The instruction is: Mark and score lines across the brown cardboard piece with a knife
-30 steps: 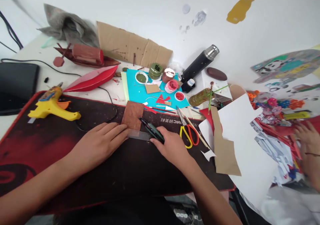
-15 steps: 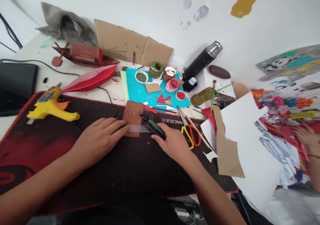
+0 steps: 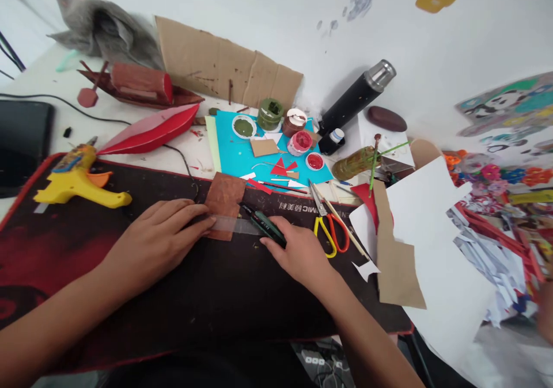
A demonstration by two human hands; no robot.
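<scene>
My left hand [image 3: 162, 235] presses on the left end of a clear ruler [image 3: 235, 225], its fingers close together. Under that ruler lies a piece of brown-painted cardboard [image 3: 225, 193], slightly tilted on the dark mat. My right hand [image 3: 298, 250] is closed around a dark green utility knife [image 3: 266, 228]. The knife points up and left, its tip close to the cardboard's right edge; whether it touches cannot be made out. Scissors [image 3: 332, 235] with yellow and orange handles rest just right of my right hand.
A yellow glue gun [image 3: 82, 183] lies left on the mat [image 3: 207, 313]. Behind are a red paper boat [image 3: 153, 129], a brown model boat [image 3: 140, 83], paint jars [image 3: 271, 114] on blue paper [image 3: 224, 146], and a black thermos [image 3: 352, 103]. White paper [image 3: 436, 221] and cardboard [image 3: 400, 267] lie right.
The view has shifted a little. The brown cardboard and ruler have turned slightly, and my left hand has moved slightly left with them. My right hand still grips the knife.
</scene>
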